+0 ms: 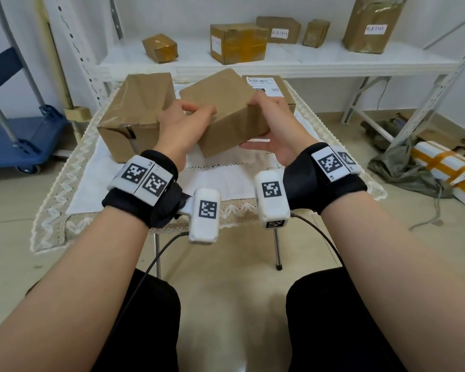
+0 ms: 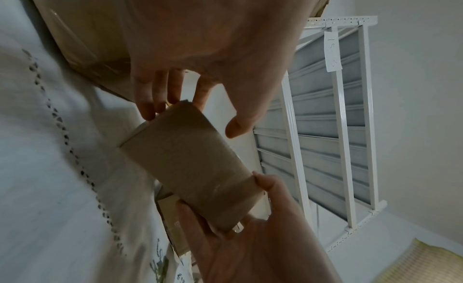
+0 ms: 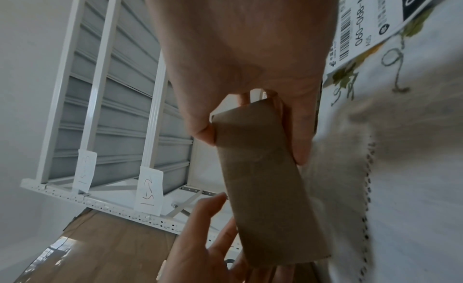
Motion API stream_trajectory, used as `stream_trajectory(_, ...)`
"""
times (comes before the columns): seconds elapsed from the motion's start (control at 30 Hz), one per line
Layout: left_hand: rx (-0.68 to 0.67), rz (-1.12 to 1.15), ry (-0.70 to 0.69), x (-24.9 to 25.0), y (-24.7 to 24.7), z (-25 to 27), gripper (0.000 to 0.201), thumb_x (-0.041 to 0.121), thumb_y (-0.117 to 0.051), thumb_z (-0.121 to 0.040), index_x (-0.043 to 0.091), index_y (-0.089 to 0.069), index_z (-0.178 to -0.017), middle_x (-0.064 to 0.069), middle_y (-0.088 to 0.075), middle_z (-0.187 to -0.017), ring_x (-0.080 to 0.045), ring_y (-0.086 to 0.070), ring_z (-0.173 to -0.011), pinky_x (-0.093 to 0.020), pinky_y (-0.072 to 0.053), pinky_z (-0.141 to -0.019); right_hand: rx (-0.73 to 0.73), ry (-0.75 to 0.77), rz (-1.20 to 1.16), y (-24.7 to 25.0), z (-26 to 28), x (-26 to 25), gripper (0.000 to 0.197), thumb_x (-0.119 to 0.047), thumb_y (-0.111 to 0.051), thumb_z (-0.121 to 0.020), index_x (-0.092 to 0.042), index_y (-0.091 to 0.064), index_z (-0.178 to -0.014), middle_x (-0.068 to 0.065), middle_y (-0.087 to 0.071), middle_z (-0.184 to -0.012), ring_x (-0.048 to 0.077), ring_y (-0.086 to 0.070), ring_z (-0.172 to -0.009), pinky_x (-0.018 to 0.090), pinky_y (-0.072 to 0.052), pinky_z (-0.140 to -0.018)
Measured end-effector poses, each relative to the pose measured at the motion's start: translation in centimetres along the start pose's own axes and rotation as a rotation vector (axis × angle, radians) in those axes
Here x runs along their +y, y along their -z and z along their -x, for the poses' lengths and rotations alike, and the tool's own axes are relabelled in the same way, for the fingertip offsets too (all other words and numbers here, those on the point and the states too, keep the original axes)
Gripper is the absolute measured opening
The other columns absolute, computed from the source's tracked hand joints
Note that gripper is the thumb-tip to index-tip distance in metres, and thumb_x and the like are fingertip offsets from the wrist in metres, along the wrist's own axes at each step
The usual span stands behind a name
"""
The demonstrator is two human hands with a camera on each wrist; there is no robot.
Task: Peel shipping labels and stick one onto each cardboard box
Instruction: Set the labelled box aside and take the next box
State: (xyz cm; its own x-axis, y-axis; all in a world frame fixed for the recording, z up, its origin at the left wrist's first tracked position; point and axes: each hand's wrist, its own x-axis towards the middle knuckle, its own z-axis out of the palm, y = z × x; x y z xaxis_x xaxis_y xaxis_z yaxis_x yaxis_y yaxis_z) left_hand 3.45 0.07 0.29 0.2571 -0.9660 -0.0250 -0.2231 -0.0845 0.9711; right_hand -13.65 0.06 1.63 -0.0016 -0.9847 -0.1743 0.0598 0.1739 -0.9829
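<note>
A plain brown cardboard box (image 1: 234,122) (image 2: 190,164) (image 3: 270,208) hangs tilted above the cloth-covered table (image 1: 113,183), between both hands. My right hand (image 1: 263,122) (image 3: 250,140) grips its right end, with the thumb on one face and the fingers under the other. My left hand (image 1: 193,114) (image 2: 192,121) touches the left end with straight fingers; its thumb stands slightly off the cardboard. A larger plain box (image 1: 137,108) stands at the left. Behind on the right stands a box bearing a printed shipping label (image 1: 263,85) (image 3: 371,26).
A white shelf (image 1: 279,63) behind the table carries several brown boxes, some with handwritten labels. A blue cart (image 1: 16,135) stands at the left. White taped parcels (image 1: 446,167) and a bag lie on the floor at the right. The table's front edge is close to my knees.
</note>
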Motion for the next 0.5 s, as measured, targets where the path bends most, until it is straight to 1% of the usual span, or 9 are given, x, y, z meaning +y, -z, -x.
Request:
stream_trajectory(0.07,-0.006,0.004,0.007,0.1,-0.1,0.1,0.053,0.057,-0.068,-0.061,0.033,-0.061,-0.108,-0.003,-0.052,-0.133,-0.019,-0.056,-0.117,-0.038,-0.051,-0.097,0.004,0.031,0.002,-0.2,0.1,0.0,0.043,-0.032,-0.069,-0.086,-0.022,-0.048,-0.122,0.009,-0.053,-0.125,0.028,-0.064,-0.109,0.041,-0.065,-0.071)
stream_trajectory(0.13,0.001,0.024,0.018,0.3,-0.1,0.1,0.053,0.057,-0.069,-0.062,0.034,-0.06,-0.108,-0.002,-0.053,-0.133,-0.018,-0.058,-0.114,-0.034,-0.052,-0.087,0.013,0.072,0.0,-0.2,0.2,0.0,0.05,-0.029,-0.071,-0.083,-0.023,-0.048,-0.127,0.007,-0.055,-0.124,0.026,-0.062,-0.115,0.039,-0.065,-0.072)
stream_trajectory(0.2,-0.001,0.047,0.02,0.3,-0.3,0.0,0.049,0.053,-0.07,-0.07,0.032,-0.059,-0.112,-0.001,-0.053,-0.134,-0.012,-0.06,-0.107,-0.029,-0.047,-0.073,0.016,0.104,-0.002,-0.1,0.2,-0.1,0.055,-0.027,-0.072,-0.083,-0.024,-0.047,-0.132,0.005,-0.059,-0.118,0.023,-0.062,-0.116,0.036,-0.064,-0.073)
stream_trajectory(0.23,-0.003,0.056,0.018,0.2,-0.3,-0.1,0.047,0.051,-0.07,-0.075,0.03,-0.058,-0.115,-0.001,-0.053,-0.134,-0.009,-0.059,-0.103,-0.027,-0.045,-0.07,0.015,0.109,0.0,0.0,0.3,-0.2,0.058,-0.026,-0.072,-0.083,-0.024,-0.046,-0.135,0.004,-0.059,-0.116,0.023,-0.062,-0.115,0.036,-0.064,-0.074)
stream_trajectory(0.3,-0.003,0.073,0.017,0.2,-0.4,-0.2,0.052,0.05,-0.071,-0.076,0.029,-0.057,-0.122,0.0,-0.053,-0.135,-0.008,-0.059,-0.102,-0.027,-0.045,-0.069,0.004,0.1,0.01,0.1,0.5,-0.3,0.06,-0.026,-0.07,-0.084,-0.022,-0.046,-0.138,0.004,-0.058,-0.115,0.022,-0.061,-0.113,0.039,-0.064,-0.076)
stream_trajectory(0.4,0.0,0.093,0.036,0.5,-0.2,0.0,0.063,0.053,-0.071,-0.071,0.032,-0.053,-0.128,-0.002,-0.051,-0.136,-0.015,-0.057,-0.111,-0.027,-0.045,-0.071,-0.036,0.058,0.021,0.3,0.9,-0.3,0.06,-0.027,-0.067,-0.083,-0.018,-0.047,-0.138,0.007,-0.055,-0.116,0.023,-0.063,-0.106,0.045,-0.064,-0.077)
stream_trajectory(0.5,-0.017,0.099,0.065,0.5,0.1,0.2,0.066,0.05,-0.074,-0.067,0.035,-0.052,-0.128,-0.002,-0.049,-0.138,-0.02,-0.058,-0.114,-0.026,-0.044,-0.067,-0.106,0.017,0.066,0.5,1.4,-0.2,0.056,-0.023,-0.064,-0.084,-0.014,-0.048,-0.138,0.007,-0.054,-0.106,0.024,-0.066,-0.091,0.049,-0.063,-0.079)
